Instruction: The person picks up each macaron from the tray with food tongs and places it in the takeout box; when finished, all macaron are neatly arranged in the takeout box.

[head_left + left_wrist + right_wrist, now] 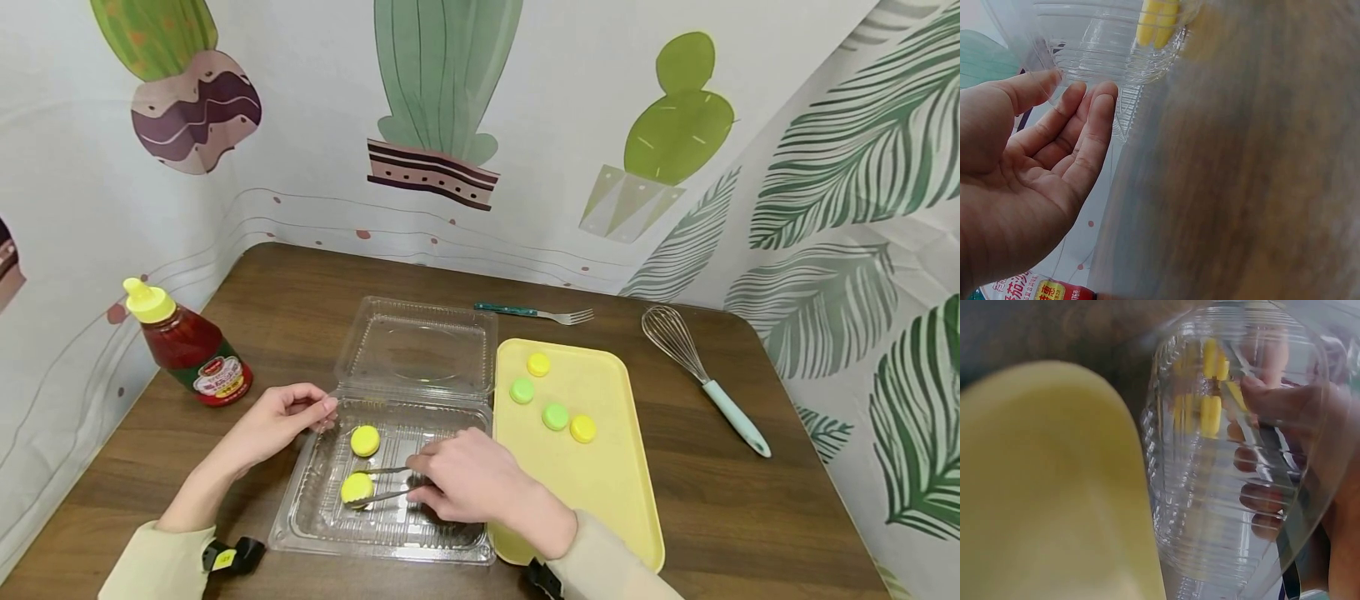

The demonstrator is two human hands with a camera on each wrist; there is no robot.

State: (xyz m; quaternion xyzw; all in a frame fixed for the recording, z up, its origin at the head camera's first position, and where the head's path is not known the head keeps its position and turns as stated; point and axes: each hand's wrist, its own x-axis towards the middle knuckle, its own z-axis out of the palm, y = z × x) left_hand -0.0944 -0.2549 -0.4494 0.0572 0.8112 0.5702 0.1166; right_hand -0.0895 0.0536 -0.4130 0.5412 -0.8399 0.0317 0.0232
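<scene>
- The tongs [386,497] are thin and shiny, with dark parts and 2 long arms.
- The yellow macaron [357,487] at their tips is round on top and bright. A second macaron [365,441] just like it sits near it.
- The clear box [378,549] is see-through plastic with lots of ridges. Its lid [416,343] is open and leans away from the person.
- The tongs lie longways from right to left, with their 2 tips pointing left. The tips are on 2 sides of the yellow macaron; I can't tell how hard they squeeze.
- Both yellow pieces are inside the box, between the 2 hands.
- The right hand [472,477] grips the tongs over the right part of the box.
- The left hand [281,421] pinches the box's left edge, near the fold.
- The yellow tray [577,508] is just beside the box, on its right.
</scene>
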